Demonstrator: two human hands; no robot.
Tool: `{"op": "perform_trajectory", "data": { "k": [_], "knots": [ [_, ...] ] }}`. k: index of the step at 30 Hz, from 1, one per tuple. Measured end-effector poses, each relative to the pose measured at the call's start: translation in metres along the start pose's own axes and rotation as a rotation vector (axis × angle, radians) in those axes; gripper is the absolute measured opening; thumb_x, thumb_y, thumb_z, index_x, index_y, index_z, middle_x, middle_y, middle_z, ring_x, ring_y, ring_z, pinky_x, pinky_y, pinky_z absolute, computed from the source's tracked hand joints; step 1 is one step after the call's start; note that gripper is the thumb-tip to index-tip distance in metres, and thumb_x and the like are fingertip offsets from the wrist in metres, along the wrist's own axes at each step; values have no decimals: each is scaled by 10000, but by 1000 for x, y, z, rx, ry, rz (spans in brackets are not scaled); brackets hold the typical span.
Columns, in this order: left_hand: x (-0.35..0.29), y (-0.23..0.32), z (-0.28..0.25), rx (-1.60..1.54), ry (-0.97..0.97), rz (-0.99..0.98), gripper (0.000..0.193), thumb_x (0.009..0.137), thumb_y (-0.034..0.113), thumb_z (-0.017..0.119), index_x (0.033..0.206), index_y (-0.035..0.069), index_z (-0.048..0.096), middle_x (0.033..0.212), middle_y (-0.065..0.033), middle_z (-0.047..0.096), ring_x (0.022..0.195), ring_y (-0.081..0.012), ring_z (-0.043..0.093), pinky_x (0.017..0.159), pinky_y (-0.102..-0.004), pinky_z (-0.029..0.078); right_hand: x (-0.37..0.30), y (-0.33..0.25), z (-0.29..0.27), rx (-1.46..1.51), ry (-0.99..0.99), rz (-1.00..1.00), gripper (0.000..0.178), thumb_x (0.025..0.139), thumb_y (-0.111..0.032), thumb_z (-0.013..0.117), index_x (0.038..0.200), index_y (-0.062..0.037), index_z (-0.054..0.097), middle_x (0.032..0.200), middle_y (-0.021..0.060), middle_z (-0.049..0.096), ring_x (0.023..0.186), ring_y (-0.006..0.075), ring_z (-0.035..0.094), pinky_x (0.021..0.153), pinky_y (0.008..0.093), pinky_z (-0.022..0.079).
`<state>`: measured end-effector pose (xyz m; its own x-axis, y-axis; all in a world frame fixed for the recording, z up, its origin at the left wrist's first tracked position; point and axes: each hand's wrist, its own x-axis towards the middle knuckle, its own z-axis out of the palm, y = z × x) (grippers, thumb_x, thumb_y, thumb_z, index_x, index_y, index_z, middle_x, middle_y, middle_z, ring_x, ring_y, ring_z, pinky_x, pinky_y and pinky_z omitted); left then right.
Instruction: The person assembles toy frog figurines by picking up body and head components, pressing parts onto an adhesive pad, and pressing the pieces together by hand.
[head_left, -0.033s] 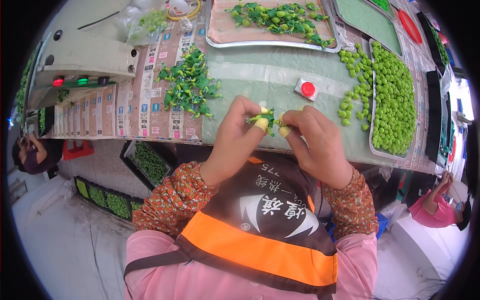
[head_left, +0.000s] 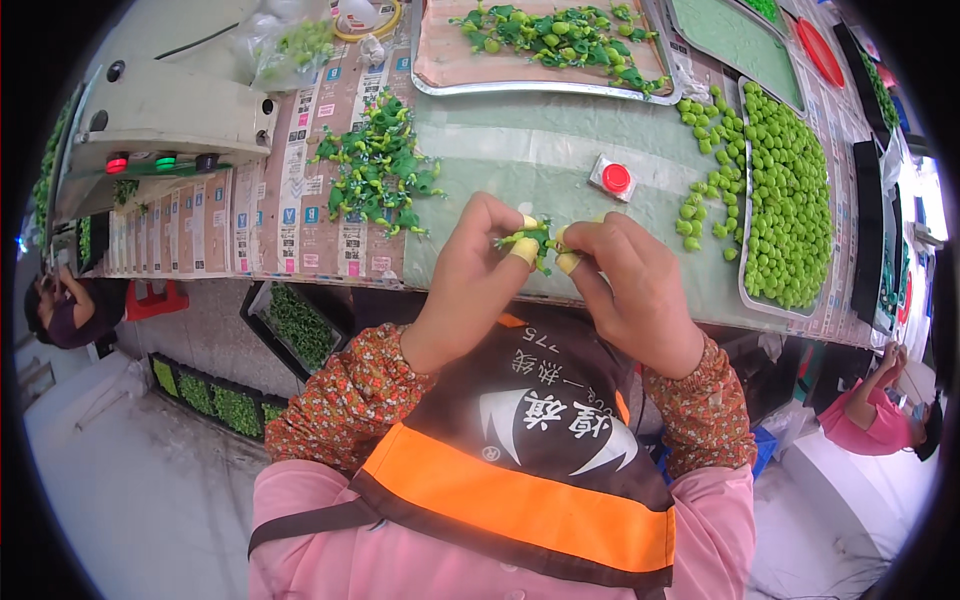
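Above the front edge of the worktable, my left hand (head_left: 470, 270) pinches a small green plastic leaf piece (head_left: 541, 236) between thumb and forefinger. Opposite it, the thumb and forefinger of my right hand (head_left: 640, 285) close on the piece's right side; the tips hide what exactly they grip. Yellow covers wrap these fingertips. Left of my hands lies a pile of similar green leaf pieces (head_left: 375, 170) with pale tips. To the right, loose light-green round pieces (head_left: 705, 190) spread beside a tray (head_left: 743, 262) heaped with more of them.
A metal-rimmed tray (head_left: 545, 92) of leaf pieces with round green parts sits at the far side. A small box with a red button (head_left: 617, 179) stands on the green mat (head_left: 480, 140). At left is a machine (head_left: 185, 105) with coloured buttons. People work at both sides.
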<state>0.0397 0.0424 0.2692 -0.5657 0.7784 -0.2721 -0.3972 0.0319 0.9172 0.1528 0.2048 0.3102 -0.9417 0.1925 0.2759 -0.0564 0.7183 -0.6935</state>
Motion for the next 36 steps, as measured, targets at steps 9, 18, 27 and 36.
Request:
{"op": "perform_trajectory", "data": {
  "k": [9,18,27,36],
  "knots": [
    [-6,-4,1,330,-2,130,193,967,-5,565,1112,41,446,1038,-53,559,870,-53,540,719,-222,474,-10,5,13,-13,52,-18,216,825,48,708,1017,-2,624,808,119,613,666,255,616,594,349,486],
    [-3,-7,-7,393,-47,277,250,971,67,607,1183,50,476,1013,-70,609,820,-92,598,665,-246,502,-15,19,11,557,-55,420,229,867,-10,730,1066,4,617,894,56,646,755,107,601,690,281,517],
    [1,11,-27,16,-279,-335,323,1055,388,547,1202,101,521,966,-7,585,767,-60,568,544,-180,430,-17,16,13,160,84,-37,297,819,79,662,1092,-34,629,809,129,533,694,314,567,616,393,470],
    [4,5,-25,-206,-374,-376,233,1027,343,603,1085,123,552,912,42,567,727,-5,472,553,-155,338,-19,13,5,497,-79,274,207,873,27,682,1066,11,607,940,113,688,831,174,705,738,301,559]
  ]
}}
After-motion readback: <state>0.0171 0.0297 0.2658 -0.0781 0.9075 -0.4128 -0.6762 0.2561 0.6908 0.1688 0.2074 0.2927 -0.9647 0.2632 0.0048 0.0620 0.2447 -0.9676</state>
